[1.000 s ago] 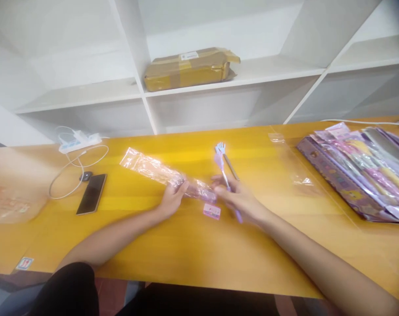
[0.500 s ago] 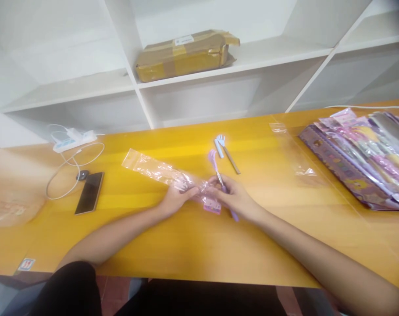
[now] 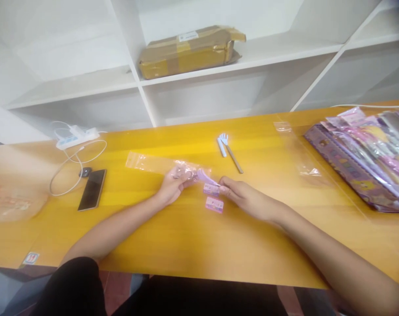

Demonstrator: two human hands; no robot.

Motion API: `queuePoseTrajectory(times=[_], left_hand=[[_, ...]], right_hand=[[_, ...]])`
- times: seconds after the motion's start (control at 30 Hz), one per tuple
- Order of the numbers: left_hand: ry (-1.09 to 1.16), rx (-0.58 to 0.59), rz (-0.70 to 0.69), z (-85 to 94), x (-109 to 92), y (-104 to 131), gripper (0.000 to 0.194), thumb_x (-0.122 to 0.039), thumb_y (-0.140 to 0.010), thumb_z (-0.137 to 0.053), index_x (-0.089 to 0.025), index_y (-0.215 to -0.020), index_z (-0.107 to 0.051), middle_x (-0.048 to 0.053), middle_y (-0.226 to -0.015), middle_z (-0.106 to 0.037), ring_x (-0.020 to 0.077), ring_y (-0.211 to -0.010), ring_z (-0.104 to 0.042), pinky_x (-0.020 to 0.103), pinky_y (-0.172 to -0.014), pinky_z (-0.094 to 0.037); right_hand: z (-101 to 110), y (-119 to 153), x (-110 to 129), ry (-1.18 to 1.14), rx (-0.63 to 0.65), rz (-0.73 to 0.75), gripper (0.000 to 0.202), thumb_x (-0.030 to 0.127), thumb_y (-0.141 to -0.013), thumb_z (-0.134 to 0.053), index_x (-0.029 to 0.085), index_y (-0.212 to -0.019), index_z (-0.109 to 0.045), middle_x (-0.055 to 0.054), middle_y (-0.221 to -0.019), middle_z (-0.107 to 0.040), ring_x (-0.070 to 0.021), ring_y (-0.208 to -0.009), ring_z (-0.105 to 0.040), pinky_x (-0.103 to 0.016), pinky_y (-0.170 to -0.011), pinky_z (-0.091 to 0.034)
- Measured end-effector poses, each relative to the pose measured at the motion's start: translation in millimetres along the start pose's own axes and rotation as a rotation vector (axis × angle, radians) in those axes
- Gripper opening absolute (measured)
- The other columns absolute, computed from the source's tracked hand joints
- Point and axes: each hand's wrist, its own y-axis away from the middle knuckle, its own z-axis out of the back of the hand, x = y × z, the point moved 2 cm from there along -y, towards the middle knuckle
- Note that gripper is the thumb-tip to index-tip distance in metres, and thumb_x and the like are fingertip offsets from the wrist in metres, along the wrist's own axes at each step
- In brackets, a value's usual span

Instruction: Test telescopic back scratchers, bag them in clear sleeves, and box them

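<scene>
My left hand (image 3: 172, 188) is closed on a clear plastic bag (image 3: 147, 162), gathered at its right end and trailing off to the left. My right hand (image 3: 245, 195) pinches a purple back scratcher (image 3: 205, 177). Its claw head points left and lies at the bag's bunched end; I cannot tell whether it is inside. The fingers hide most of its handle. Below the claw, close to my right fingertips, is a small pink-and-purple card (image 3: 211, 189), with a second card (image 3: 214, 205) just under it. Farther back lies a light blue back scratcher (image 3: 231, 153) with a metal rod.
At right, a stack of packaged purple items (image 3: 357, 162) stands near another clear bag (image 3: 300, 151). To the left are a phone (image 3: 92, 189), a power strip (image 3: 77, 138) with white cables and an orange-tinted bag (image 3: 15, 202). A taped cardboard box (image 3: 189, 52) sits on the shelf.
The purple back scratcher has swung from upright to pointing left, its claw now at the bag. My right hand has shifted right, apart from my left hand. A second card shows.
</scene>
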Motion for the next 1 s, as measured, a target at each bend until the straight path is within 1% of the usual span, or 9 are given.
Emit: queuePoseTrajectory(times=[0.1,0.23,0.37,0.43,0.5,0.7,0.83,0.93,1.0], left_hand=[[0.025,-0.011,0.012,4.1,1,-3,0.048,-0.033,-0.073,-0.102,-0.017,-0.096,-0.063,0.001,-0.094,-0.078,0.0204,-0.102,-0.079,0.039,-0.098,-0.065],[0.026,0.018,0.040,6.2,1,-5,0.046,-0.034,-0.073,-0.101,-0.017,-0.098,-0.066,0.003,-0.099,-0.079,0.0241,-0.110,-0.079,0.041,-0.102,-0.065],[0.018,0.049,0.087,5.5,0,-5,0.046,-0.034,-0.073,-0.102,-0.016,-0.098,-0.067,0.003,-0.095,-0.078,0.0204,-0.097,-0.079,0.038,-0.096,-0.068],[0.017,0.068,0.119,5.1,1,-5,0.046,-0.034,-0.074,-0.102,-0.015,-0.100,-0.069,0.003,-0.095,-0.078,0.0187,-0.095,-0.079,0.036,-0.095,-0.068],[0.011,0.084,0.149,5.5,2,-4,0.045,-0.034,-0.075,-0.101,-0.014,-0.102,-0.071,0.005,-0.097,-0.079,0.0186,-0.094,-0.079,0.035,-0.094,-0.068],[-0.029,0.114,0.184,9.0,7,-4,0.044,-0.034,-0.079,-0.099,-0.014,-0.106,-0.072,0.008,-0.102,-0.081,0.0225,-0.097,-0.081,0.041,-0.099,-0.067],[-0.023,0.179,0.202,5.9,6,-2,0.044,-0.035,-0.080,-0.099,-0.013,-0.107,-0.070,0.012,-0.108,-0.082,0.0252,-0.101,-0.081,0.044,-0.103,-0.066],[-0.018,0.193,0.198,2.6,5,-1,0.043,-0.035,-0.078,-0.100,-0.013,-0.100,-0.070,0.012,-0.107,-0.082,0.0257,-0.102,-0.081,0.043,-0.102,-0.066],[-0.011,0.187,0.186,0.8,5,0,0.045,-0.035,-0.076,-0.101,-0.013,-0.100,-0.071,0.012,-0.106,-0.083,0.0257,-0.102,-0.081,0.043,-0.100,-0.067]], right_hand=[[4,-2,-4,-0.003,0.009,0.023,0.055,0.069,-0.111,-0.037,0.023,-0.089,-0.057,-0.005,-0.089,-0.068,-0.0219,-0.082,-0.063,-0.034,-0.078,-0.051],[9,-6,-10,0.043,0.004,0.029,0.061,0.071,-0.111,-0.034,0.022,-0.082,-0.057,-0.005,-0.083,-0.067,-0.0221,-0.078,-0.063,-0.035,-0.079,-0.050],[14,-8,-14,0.098,-0.038,0.043,0.057,0.067,-0.111,-0.037,0.023,-0.092,-0.067,-0.007,-0.093,-0.074,-0.0246,-0.085,-0.067,-0.037,-0.085,-0.052],[16,-8,-14,0.121,-0.053,0.051,0.054,0.064,-0.112,-0.038,0.023,-0.098,-0.071,-0.007,-0.101,-0.077,-0.0261,-0.091,-0.070,-0.038,-0.088,-0.052],[17,-8,-14,0.128,-0.071,0.057,0.053,0.062,-0.112,-0.038,0.024,-0.101,-0.073,-0.008,-0.105,-0.078,-0.0272,-0.094,-0.071,-0.039,-0.089,-0.053],[13,-10,-13,0.142,-0.072,0.066,0.052,0.061,-0.112,-0.039,0.024,-0.101,-0.074,-0.009,-0.104,-0.078,-0.0274,-0.093,-0.072,-0.038,-0.086,-0.053],[10,-11,-10,0.139,-0.078,0.087,0.051,0.059,-0.113,-0.040,0.023,-0.100,-0.074,-0.010,-0.104,-0.079,-0.0271,-0.094,-0.072,-0.038,-0.088,-0.054],[7,-10,-8,0.157,-0.091,0.106,0.049,0.054,-0.113,-0.041,0.022,-0.099,-0.075,-0.009,-0.100,-0.079,-0.0252,-0.089,-0.072,-0.037,-0.085,-0.054],[4,-10,-7,0.170,-0.100,0.096,0.044,0.049,-0.113,-0.043,0.022,-0.104,-0.076,-0.008,-0.099,-0.079,-0.0232,-0.085,-0.072,-0.035,-0.082,-0.054]])
